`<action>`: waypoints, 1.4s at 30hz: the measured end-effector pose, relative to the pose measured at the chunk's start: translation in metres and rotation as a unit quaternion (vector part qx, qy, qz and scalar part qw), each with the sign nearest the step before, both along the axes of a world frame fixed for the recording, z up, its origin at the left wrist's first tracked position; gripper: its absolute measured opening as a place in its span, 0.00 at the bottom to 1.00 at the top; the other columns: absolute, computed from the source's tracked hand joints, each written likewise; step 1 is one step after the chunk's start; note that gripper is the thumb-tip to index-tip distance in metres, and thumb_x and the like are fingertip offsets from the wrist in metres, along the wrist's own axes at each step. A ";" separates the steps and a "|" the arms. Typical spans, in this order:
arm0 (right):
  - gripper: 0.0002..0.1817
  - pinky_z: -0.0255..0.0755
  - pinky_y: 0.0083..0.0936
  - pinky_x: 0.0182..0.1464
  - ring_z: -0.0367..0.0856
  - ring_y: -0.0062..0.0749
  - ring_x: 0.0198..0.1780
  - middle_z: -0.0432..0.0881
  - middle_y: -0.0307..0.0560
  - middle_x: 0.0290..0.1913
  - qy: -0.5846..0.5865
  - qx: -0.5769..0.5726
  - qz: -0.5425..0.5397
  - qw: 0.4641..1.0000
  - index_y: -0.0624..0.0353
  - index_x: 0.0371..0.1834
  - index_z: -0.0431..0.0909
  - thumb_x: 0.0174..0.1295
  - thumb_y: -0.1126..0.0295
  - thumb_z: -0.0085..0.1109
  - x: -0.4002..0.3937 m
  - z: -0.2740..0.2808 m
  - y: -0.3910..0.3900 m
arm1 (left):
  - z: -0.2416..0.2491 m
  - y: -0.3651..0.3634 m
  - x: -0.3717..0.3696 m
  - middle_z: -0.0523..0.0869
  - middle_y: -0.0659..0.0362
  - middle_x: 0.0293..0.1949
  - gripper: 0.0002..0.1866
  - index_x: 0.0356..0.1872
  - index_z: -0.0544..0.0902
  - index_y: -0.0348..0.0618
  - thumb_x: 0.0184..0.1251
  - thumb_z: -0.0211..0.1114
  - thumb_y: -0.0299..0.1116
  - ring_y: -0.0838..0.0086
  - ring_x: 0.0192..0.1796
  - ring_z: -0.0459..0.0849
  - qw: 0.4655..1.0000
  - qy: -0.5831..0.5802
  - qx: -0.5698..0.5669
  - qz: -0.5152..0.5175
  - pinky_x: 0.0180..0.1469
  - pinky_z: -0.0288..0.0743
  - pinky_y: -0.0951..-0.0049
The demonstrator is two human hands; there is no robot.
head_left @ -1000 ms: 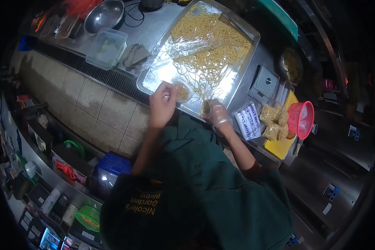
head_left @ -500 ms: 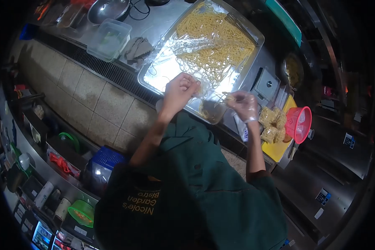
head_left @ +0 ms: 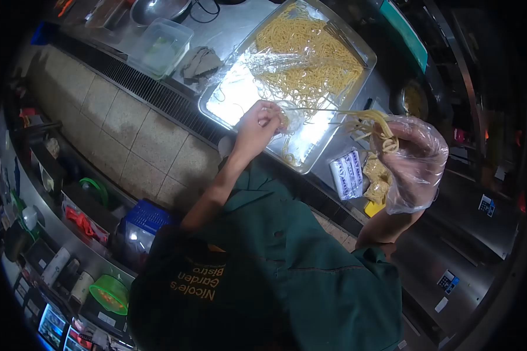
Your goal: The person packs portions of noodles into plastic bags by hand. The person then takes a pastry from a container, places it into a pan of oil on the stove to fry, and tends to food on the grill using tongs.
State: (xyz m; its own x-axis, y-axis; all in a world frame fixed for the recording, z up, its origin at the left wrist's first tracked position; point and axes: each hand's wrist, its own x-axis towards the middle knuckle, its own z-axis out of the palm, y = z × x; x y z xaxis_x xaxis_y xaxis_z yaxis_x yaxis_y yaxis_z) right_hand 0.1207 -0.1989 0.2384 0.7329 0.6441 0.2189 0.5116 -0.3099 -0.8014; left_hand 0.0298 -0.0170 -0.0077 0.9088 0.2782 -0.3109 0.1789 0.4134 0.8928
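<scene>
Your left hand [head_left: 256, 130] pinches the clear bag [head_left: 293, 119] over the tray [head_left: 314, 138]. Your gloved right hand [head_left: 413, 159] pinches noodles [head_left: 376, 117] up beside it. Hold the bag wide; move slowly so strands don't fall.

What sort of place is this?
Most likely a restaurant's commercial kitchen. A large, shallow metal tray bears a mass of yellow noodles, the dark green cloth uniform reads "Nicole's Garden Bistro", and a clear plastic glove covers the right hand.
</scene>
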 end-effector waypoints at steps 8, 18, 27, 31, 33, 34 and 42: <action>0.14 0.83 0.26 0.41 0.88 0.34 0.39 0.87 0.51 0.39 0.012 -0.052 0.060 0.997 0.63 0.41 0.85 0.49 0.80 0.71 0.012 -0.029 0.016 | 0.006 0.002 0.000 0.86 0.56 0.34 0.12 0.51 0.75 0.34 0.69 0.62 0.24 0.79 0.37 0.85 1.000 0.002 -0.007 0.001 0.39 0.78 0.80; 0.11 0.79 0.39 0.38 0.85 0.53 0.32 0.82 0.67 0.28 -0.017 -0.301 0.094 0.949 0.68 0.36 0.86 0.49 0.74 0.66 0.019 -0.147 0.070 | 0.009 0.000 -0.003 0.83 0.63 0.32 0.16 0.53 0.75 0.35 0.64 0.59 0.20 0.86 0.35 0.80 0.996 -0.008 0.081 -0.025 0.38 0.73 0.84; 0.18 0.80 0.30 0.39 0.87 0.37 0.35 0.87 0.59 0.37 0.146 -0.138 0.030 0.979 0.67 0.51 0.82 0.57 0.72 0.62 0.005 -0.099 0.072 | 0.000 0.004 -0.012 0.82 0.62 0.32 0.16 0.54 0.74 0.36 0.64 0.59 0.20 0.84 0.36 0.81 0.999 -0.004 0.048 0.009 0.38 0.73 0.83; 0.21 0.81 0.31 0.43 0.87 0.37 0.40 0.87 0.57 0.45 0.245 -0.065 -0.023 0.967 0.66 0.55 0.80 0.57 0.73 0.63 0.016 -0.116 0.043 | 0.000 0.009 -0.015 0.84 0.58 0.33 0.16 0.53 0.74 0.35 0.64 0.60 0.21 0.78 0.37 0.85 0.999 -0.001 0.028 0.036 0.39 0.76 0.81; 0.22 0.81 0.30 0.44 0.88 0.38 0.40 0.87 0.56 0.46 0.214 -0.145 -0.048 0.965 0.66 0.55 0.80 0.55 0.73 0.64 0.031 -0.148 0.019 | 0.002 0.011 -0.017 0.84 0.58 0.33 0.14 0.52 0.74 0.36 0.66 0.59 0.21 0.77 0.37 0.86 0.999 0.000 0.009 0.051 0.40 0.77 0.80; 0.23 0.81 0.31 0.45 0.87 0.38 0.41 0.87 0.56 0.45 0.183 -0.223 -0.045 0.956 0.65 0.54 0.81 0.54 0.72 0.67 0.035 -0.166 0.010 | 0.002 0.013 -0.018 0.83 0.59 0.32 0.13 0.52 0.74 0.36 0.67 0.58 0.22 0.77 0.36 0.86 0.998 0.000 0.009 0.058 0.40 0.78 0.79; 0.32 0.73 0.39 0.59 0.80 0.52 0.53 0.81 0.60 0.51 0.093 -0.347 -0.049 0.932 0.57 0.60 0.76 0.48 0.65 0.73 -0.032 -0.297 -0.003 | 0.002 0.014 -0.013 0.82 0.62 0.25 0.09 0.45 0.77 0.40 0.72 0.64 0.33 0.83 0.29 0.81 0.996 0.029 0.045 0.074 0.34 0.69 0.82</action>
State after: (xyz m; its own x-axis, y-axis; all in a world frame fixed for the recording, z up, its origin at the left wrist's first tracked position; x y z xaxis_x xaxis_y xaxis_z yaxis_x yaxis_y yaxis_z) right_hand 0.0882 -0.2015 -0.0584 0.7799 0.5110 -0.3614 0.3255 -0.8243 -0.4632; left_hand 0.0165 -0.0032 -0.0055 0.8372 0.4369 -0.3289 0.1743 0.3569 0.9177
